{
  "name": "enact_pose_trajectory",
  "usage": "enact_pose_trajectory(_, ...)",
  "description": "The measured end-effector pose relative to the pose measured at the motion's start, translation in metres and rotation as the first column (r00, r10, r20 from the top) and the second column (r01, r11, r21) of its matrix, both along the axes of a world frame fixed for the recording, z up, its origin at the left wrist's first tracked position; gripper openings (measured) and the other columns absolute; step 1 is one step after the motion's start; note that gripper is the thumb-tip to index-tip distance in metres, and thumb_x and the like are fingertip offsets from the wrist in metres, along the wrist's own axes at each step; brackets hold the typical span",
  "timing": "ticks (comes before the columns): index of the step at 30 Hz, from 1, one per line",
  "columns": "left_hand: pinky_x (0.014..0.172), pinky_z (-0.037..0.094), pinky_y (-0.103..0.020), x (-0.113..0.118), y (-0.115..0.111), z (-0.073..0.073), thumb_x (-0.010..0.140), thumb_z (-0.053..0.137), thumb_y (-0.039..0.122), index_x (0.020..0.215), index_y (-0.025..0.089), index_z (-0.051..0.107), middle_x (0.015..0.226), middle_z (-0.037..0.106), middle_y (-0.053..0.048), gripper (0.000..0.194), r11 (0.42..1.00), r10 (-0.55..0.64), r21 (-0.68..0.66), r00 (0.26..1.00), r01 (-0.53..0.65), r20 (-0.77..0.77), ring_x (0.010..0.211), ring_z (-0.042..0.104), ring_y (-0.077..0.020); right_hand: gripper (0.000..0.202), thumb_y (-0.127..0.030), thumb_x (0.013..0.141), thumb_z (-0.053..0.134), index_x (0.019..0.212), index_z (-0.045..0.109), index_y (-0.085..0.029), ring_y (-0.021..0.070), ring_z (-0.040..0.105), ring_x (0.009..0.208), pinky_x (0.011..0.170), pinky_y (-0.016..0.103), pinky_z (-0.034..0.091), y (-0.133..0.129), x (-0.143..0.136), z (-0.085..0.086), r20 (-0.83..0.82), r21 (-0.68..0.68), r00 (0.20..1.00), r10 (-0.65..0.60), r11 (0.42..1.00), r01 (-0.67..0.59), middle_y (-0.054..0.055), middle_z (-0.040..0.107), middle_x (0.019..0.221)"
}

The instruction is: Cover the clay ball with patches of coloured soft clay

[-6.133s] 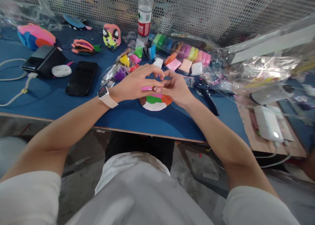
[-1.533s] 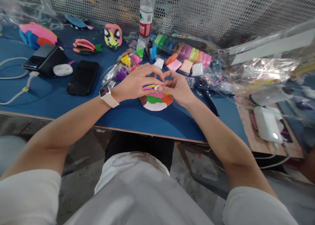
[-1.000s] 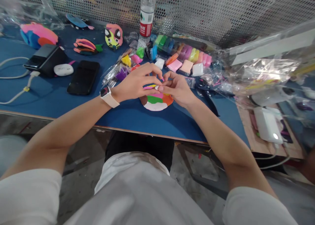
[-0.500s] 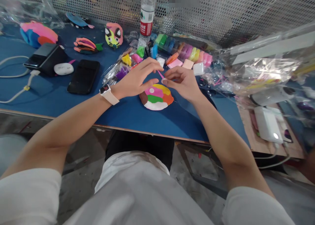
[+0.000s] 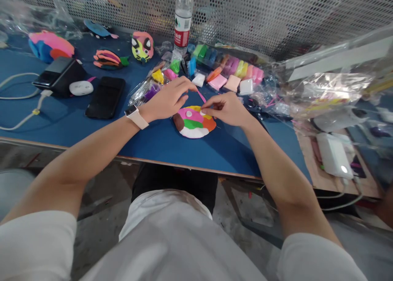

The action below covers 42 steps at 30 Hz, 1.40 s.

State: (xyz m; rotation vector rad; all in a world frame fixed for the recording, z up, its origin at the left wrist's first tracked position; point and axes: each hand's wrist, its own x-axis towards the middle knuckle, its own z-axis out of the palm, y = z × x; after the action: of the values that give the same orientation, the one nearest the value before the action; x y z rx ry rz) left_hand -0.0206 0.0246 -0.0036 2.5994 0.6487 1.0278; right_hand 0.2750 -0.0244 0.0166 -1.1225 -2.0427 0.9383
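A rounded clay piece (image 5: 193, 124) lies on the blue table, patched in pink, yellow, orange, green, white and brown. One white clay dot (image 5: 189, 113) sits on its pink patch. My right hand (image 5: 229, 109) is closed in a pinch at the upper right of the piece, with a small white clay disc (image 5: 202, 113) at its fingertips, against the surface. My left hand (image 5: 172, 96) hovers over the upper left edge, its fingers closed on a thin pink stick tool (image 5: 201, 96) that slants down toward the right hand. The tool's other end is hidden by my fingers.
Behind my hands lie wrapped clay packs (image 5: 233, 68) and a water bottle (image 5: 182, 27). On the left are a black phone (image 5: 106, 97), a dark device (image 5: 59, 75) with a cable, and several clay figures (image 5: 143, 46). Plastic wrapping (image 5: 331, 88) and a white charger (image 5: 334, 155) are at right.
My right hand has moved down and slightly left, bringing the white disc from above the clay piece onto its upper right. My left hand has shifted slightly left with the pink tool.
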Motion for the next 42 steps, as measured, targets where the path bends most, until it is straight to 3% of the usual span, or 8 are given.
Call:
enact_pose_trajectory(3, 0.121, 0.061, -0.063, -0.001, 0.000, 0.001, 0.116, 0.050, 0.035, 0.133, 0.025, 0.074, 0.137, 0.073, -0.015, 0.031, 1.000, -0.022, 0.009, 0.999, 0.023, -0.039, 0.135, 0.072, -0.0366, 0.029, -0.055, 0.092, 0.098, 0.096, 0.093, -0.027, 0.0159, 0.056, 0.058, 0.058, 0.035, 0.046, 0.000, 0.000, 0.001, 0.002, 0.014, 1.000, 0.000, 1.000, 0.000, 0.001, 0.079, 0.074)
enact_pose_trajectory(8, 0.118, 0.062, -0.060, -0.002, 0.002, -0.001, 0.118, 0.053, 0.058, 0.110, 0.027, 0.078, 0.132, 0.075, -0.011, 0.040, 0.995, -0.096, -0.025, 0.992, 0.094, -0.081, 0.127, 0.070, -0.0334, 0.035, -0.062, 0.089, 0.100, 0.093, 0.092, -0.029, 0.0155, 0.054, 0.064, 0.060, 0.036, 0.044, 0.002, 0.001, 0.002, 0.029, 0.078, 0.999, 0.019, 0.997, -0.021, 0.003, 0.081, 0.088)
enact_pose_trajectory(13, 0.119, 0.059, -0.057, -0.003, 0.007, -0.006, 0.120, 0.050, 0.068, 0.117, 0.025, 0.079, 0.128, 0.076, -0.007, 0.052, 0.987, -0.150, -0.069, 0.981, 0.142, -0.126, 0.117, 0.064, -0.0250, 0.039, -0.068, 0.092, 0.097, 0.097, 0.095, -0.030, 0.0161, 0.056, 0.066, 0.063, 0.038, 0.042, 0.005, 0.002, -0.002, 0.073, 0.088, 0.996, 0.044, 0.995, -0.050, 0.004, 0.076, 0.090)
enact_pose_trajectory(19, 0.115, 0.056, -0.059, -0.003, -0.004, 0.010, 0.119, 0.056, 0.053, 0.116, 0.024, 0.085, 0.122, 0.080, -0.010, 0.041, 0.985, -0.149, -0.120, 0.968, 0.126, -0.202, 0.116, 0.071, -0.0303, 0.045, -0.073, 0.094, 0.093, 0.096, 0.094, -0.027, 0.0153, 0.056, 0.067, 0.064, 0.037, 0.043, 0.005, 0.000, -0.005, 0.130, 0.099, 0.991, 0.037, 0.994, -0.050, 0.005, 0.078, 0.092)
enact_pose_trajectory(24, 0.121, 0.052, -0.052, -0.002, -0.015, 0.023, 0.114, 0.063, 0.039, 0.119, 0.021, 0.086, 0.121, 0.083, -0.010, 0.029, 0.982, -0.109, -0.183, 0.946, 0.054, -0.304, 0.120, 0.072, -0.0311, 0.047, -0.071, 0.096, 0.092, 0.096, 0.092, -0.025, 0.0162, 0.057, 0.067, 0.064, 0.037, 0.043, 0.002, -0.001, -0.002, 0.121, 0.100, 0.993, 0.012, 0.995, -0.024, 0.006, 0.080, 0.091)
enact_pose_trajectory(34, 0.121, 0.052, -0.053, 0.002, -0.012, 0.015, 0.114, 0.067, 0.037, 0.113, 0.022, 0.089, 0.112, 0.083, -0.009, 0.026, 0.983, -0.142, -0.149, 0.949, 0.103, -0.280, 0.113, 0.073, -0.0307, 0.046, -0.071, 0.094, 0.093, 0.090, 0.092, -0.025, 0.0169, 0.057, 0.068, 0.066, 0.038, 0.044, 0.003, -0.001, -0.005, 0.156, 0.150, 0.988, 0.022, 0.988, -0.046, 0.006, 0.077, 0.091)
enact_pose_trajectory(42, 0.117, 0.053, -0.051, 0.006, -0.021, 0.014, 0.120, 0.059, 0.047, 0.136, 0.029, 0.089, 0.138, 0.083, -0.011, 0.039, 0.981, -0.193, -0.082, 0.949, 0.178, -0.251, 0.123, 0.070, -0.0318, 0.033, -0.056, 0.097, 0.090, 0.093, 0.089, -0.024, 0.0172, 0.057, 0.070, 0.065, 0.037, 0.044, 0.008, 0.004, -0.005, 0.109, 0.104, 0.994, 0.010, 0.994, -0.021, 0.006, 0.080, 0.092)
